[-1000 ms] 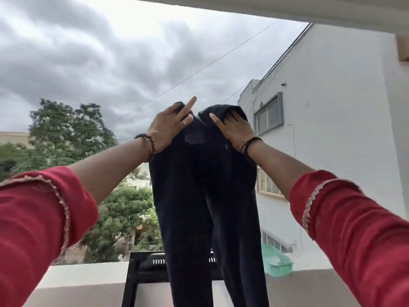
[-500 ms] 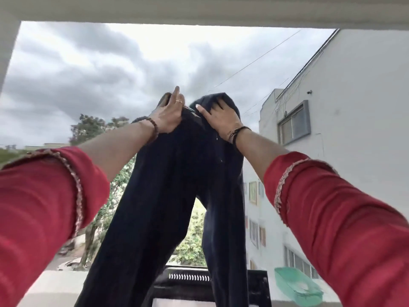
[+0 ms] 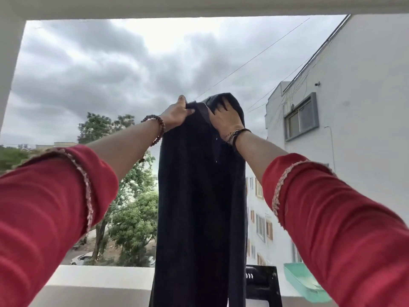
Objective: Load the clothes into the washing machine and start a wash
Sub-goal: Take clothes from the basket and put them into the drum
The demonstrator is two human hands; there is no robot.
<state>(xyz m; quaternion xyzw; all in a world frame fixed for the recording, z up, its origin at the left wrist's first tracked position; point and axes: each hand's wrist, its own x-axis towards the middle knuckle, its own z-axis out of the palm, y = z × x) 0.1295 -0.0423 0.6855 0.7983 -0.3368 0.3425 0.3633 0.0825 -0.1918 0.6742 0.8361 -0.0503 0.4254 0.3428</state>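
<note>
Both hands are raised overhead and clamped on the top of a dark garment (image 3: 199, 196): the left hand (image 3: 177, 114) pinches a fold of the cloth between thumb and fingers at its upper left corner, and the right hand (image 3: 225, 120) has its fingers curled into the bunched top of the fabric, which humps up over them. The garment hangs straight down between the 2 forearms, a long navy-black length of cloth that runs out of view at the bottom edge; whether a line holds it up cannot be told. Behind everything lies a heavy grey cloudy sky (image 3: 110, 74), crossed by a thin wire (image 3: 254, 58) slanting up to the right. A white building (image 3: 365, 107) fills the right side, with a grey-framed window (image 3: 301, 117) high on its wall and smaller windows lower down. The 2 red sleeves (image 3: 44, 207) with pale trimmed cuffs take up the lower corners. Green trees (image 3: 130, 218) stand to the left of the garment, beyond a pale parapet wall (image 3: 99, 278). Just right of the garment's lower part, a black plastic object (image 3: 263, 284) rises against the parapet, and a green tub (image 3: 303, 282) sits further right. A brown bead bracelet (image 3: 157, 127) circles the left wrist and dark threads (image 3: 238, 135) the right.
</note>
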